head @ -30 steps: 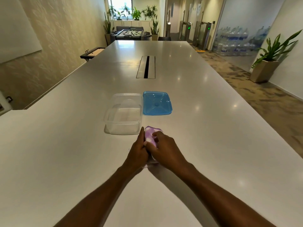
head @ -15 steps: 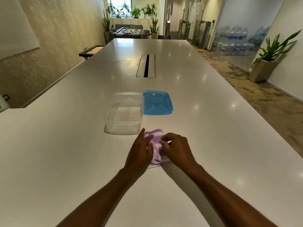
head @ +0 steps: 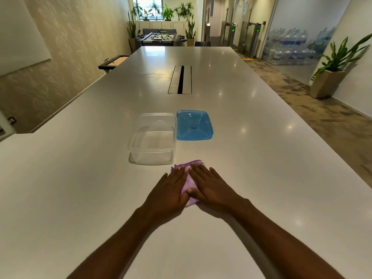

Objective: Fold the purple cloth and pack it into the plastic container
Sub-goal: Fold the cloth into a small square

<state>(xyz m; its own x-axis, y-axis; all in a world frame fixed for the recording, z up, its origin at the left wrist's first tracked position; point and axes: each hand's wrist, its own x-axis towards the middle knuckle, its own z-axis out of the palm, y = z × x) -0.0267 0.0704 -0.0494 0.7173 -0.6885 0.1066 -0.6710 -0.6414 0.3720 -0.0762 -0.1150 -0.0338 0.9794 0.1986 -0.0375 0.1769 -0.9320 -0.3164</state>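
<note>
White table (head: pixel 80 188): both hands flat, fingers spread, gripping nothing; left hand (head: pixel 169 192), right hand (head: pixel 211 188) press folded purple cloth (head: pixel 190 181); clear container (head: pixel 153 137) near.

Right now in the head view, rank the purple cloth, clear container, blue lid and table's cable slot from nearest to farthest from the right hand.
1. purple cloth: directly under the right hand, pressed flat.
2. clear container: just beyond, to the left, open and empty.
3. blue lid: beyond the cloth, beside the container's right side.
4. cable slot: far up the table's middle.
The container and lid are close to call.
</note>
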